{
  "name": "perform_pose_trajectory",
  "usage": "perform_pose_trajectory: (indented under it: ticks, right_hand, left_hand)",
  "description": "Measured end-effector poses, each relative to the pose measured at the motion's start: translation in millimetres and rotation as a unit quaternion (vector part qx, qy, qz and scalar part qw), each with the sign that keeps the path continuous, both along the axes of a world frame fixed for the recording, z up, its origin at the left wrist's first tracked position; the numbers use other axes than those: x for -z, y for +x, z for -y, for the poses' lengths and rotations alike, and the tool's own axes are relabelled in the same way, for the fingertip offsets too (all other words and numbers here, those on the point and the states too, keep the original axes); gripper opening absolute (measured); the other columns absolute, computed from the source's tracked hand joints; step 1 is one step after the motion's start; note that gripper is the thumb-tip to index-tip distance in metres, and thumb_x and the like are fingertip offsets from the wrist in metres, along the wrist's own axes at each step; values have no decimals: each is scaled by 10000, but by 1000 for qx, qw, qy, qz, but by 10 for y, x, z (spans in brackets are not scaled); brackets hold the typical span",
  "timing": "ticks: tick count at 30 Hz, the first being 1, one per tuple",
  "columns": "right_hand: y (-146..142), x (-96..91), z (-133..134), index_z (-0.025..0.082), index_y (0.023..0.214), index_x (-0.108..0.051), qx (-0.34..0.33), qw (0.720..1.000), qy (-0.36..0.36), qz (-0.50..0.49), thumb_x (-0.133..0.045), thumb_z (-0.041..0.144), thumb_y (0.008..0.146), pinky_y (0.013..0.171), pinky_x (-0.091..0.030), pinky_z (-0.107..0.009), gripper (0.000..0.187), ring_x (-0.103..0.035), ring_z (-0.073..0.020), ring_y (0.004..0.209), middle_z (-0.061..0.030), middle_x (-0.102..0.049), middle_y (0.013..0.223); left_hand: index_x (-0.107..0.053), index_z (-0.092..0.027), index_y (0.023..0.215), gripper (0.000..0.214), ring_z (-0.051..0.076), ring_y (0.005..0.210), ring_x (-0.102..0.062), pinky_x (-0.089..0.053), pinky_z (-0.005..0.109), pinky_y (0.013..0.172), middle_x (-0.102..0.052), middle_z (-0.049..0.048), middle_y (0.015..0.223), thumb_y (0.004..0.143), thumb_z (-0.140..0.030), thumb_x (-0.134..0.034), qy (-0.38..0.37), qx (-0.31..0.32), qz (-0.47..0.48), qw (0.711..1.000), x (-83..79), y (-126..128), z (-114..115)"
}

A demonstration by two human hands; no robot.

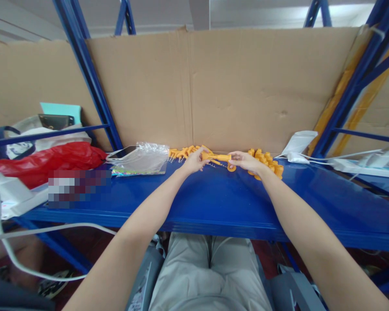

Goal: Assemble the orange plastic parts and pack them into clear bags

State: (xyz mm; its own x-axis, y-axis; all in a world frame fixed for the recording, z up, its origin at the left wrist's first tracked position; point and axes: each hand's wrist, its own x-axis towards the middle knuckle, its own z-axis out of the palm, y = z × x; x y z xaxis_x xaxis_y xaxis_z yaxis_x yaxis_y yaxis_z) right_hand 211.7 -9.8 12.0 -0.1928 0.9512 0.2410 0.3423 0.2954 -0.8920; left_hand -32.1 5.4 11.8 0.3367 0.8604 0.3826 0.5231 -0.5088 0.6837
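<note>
Both my hands reach to the back of the blue shelf. My left hand (196,160) is closed on one end of an orange corkscrew (209,156). My right hand (243,160) pinches the far end of an orange plastic sleeve (222,157), which lies in line with the corkscrew between the hands. How far the two overlap I cannot tell. Behind my left hand lies a row of orange corkscrews (183,153) with metal spirals. Under my right fingers sits a round orange piece (231,168). Several upright orange sleeves (269,162) stand beside my right wrist, partly hidden by it.
A clear plastic bag (149,157) lies left of the corkscrews. Farther left are a red plastic bag (58,160) and a white power strip (26,201) with cables. White plugs (300,147) stand at right. A cardboard wall (240,86) and blue posts (90,77) bound the shelf.
</note>
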Motion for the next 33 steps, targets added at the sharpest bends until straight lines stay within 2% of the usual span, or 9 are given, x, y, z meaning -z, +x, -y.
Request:
perform_pose_trajectory:
  ticks: [5, 13, 17, 24, 33]
  right_hand:
    - [11, 17, -31, 192, 850, -625, -46, 999, -21, -6, -726, 234, 768, 733, -535, -265, 137, -639, -125, 648, -9, -691, 714]
    - [6, -31, 55, 203, 899, -618, -19, 999, -38, 0, -648, 257, 836, 733, -523, -275, 88, -656, -147, 707, -24, -701, 745]
    - [-7, -85, 109, 193, 923, -620, -11, 999, -22, 37, -593, 289, 880, 755, -513, -271, 108, -668, -151, 759, -31, -706, 755]
    - [-19, -89, 100, 182, 727, -607, -9, 998, -34, 60, -516, 431, 924, 746, -511, -293, 330, -682, -185, 812, -97, -727, 840]
    - [-56, -71, 66, 191, 692, -587, -2, 998, -51, 32, -510, 415, 935, 708, -489, -262, 339, -674, -167, 767, -82, -723, 809]
  left_hand:
    - [-522, -168, 1170, 378, 96, 415, -522, -471, 205, 419, -464, -97, 521, 826, -131, -672, 0, 0, 3, 1000, -2, 28, 50]
    - [-521, -171, 1135, 348, 86, 410, -510, -471, 201, 414, -473, -98, 525, 823, -109, -663, 4, 19, 30, 999, 28, 25, 14]
    - [-514, -188, 1124, 346, 77, 416, -514, -487, 204, 428, -493, -95, 555, 821, -143, -675, 14, 37, 50, 998, 57, 14, -23]
    - [-511, -165, 1146, 346, 98, 400, -530, -451, 195, 412, -480, -101, 497, 834, -135, -657, 25, 15, -2, 1000, 33, 22, 16]
    - [-510, -170, 1188, 382, 111, 434, -552, -466, 207, 428, -505, -76, 539, 843, -231, -664, 34, 25, -12, 999, 80, -13, -49]
